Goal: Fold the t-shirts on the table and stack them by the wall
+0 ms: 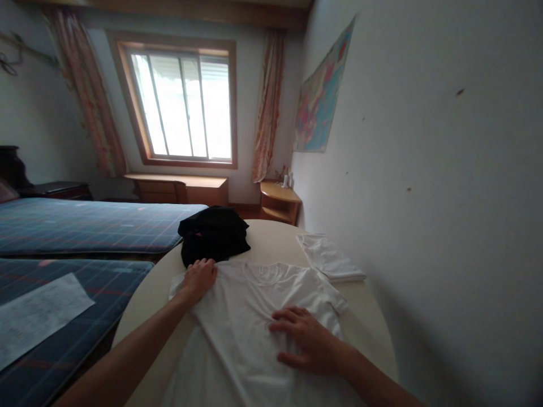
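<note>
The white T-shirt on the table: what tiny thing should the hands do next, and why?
Maybe the right hand should gently smooth the white T-shirt outward, because creases show across its front. That hand is already at the front, and the left hand, near one shoulder, could steady it.

A window [218, 107] is flanked by curtains [87, 96], with a desk [203, 182] set beneath it. A map [318, 102] is fixed to the right wall [445, 254]. Paper [42, 319] is laid on the nearer blue mattress [114, 282].
</note>
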A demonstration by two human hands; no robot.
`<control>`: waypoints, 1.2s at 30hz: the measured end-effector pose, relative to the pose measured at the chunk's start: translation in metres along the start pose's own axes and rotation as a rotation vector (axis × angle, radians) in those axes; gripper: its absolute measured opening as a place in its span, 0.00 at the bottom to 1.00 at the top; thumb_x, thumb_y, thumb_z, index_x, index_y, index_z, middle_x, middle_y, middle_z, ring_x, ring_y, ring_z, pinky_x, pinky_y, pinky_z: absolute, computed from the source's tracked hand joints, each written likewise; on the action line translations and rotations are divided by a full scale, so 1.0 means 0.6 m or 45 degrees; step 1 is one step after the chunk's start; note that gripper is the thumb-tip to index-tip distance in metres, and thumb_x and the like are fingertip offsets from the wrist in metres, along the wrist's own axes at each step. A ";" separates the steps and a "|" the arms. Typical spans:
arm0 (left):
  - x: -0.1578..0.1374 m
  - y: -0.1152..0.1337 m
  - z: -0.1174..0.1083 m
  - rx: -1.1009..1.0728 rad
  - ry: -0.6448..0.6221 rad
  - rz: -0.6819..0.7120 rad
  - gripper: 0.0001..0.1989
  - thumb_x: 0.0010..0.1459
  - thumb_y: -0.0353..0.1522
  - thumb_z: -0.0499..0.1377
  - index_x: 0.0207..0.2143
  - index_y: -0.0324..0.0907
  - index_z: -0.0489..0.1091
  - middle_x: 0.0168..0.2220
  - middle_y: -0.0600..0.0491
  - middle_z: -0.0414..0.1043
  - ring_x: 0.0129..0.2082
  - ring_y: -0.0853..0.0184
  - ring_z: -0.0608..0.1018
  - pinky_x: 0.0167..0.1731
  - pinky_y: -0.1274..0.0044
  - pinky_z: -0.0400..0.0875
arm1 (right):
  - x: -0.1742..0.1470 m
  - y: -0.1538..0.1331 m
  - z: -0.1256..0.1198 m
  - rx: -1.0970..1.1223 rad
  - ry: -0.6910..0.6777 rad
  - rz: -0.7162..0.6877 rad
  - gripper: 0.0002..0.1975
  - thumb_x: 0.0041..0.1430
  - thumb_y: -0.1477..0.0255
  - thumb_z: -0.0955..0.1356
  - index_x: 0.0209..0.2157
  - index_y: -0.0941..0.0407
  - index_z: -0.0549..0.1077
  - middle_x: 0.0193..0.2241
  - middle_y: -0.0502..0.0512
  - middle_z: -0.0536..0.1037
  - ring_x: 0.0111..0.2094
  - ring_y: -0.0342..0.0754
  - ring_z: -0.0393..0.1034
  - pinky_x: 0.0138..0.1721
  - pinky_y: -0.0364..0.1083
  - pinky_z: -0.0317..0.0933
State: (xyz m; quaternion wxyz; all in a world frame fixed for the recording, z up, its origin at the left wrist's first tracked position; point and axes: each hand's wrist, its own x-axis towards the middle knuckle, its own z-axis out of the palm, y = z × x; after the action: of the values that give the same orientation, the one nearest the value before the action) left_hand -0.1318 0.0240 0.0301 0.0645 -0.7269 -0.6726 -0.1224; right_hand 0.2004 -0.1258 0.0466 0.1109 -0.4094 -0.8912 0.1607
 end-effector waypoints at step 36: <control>-0.004 0.071 -0.017 -0.257 0.161 0.230 0.20 0.64 0.26 0.49 0.55 0.41 0.68 0.57 0.44 0.68 0.55 0.58 0.71 0.56 0.69 0.64 | 0.177 0.128 -0.106 -0.421 0.464 1.151 0.16 0.67 0.75 0.58 0.50 0.56 0.72 0.46 0.63 0.78 0.46 0.51 0.75 0.44 0.46 0.63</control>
State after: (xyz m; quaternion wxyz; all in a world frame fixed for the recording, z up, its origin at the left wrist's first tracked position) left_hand -0.0905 0.0151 0.0421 0.0440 -0.7782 -0.5833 -0.2286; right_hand 0.2067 0.0149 0.0834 0.1175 -0.7873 -0.6048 -0.0244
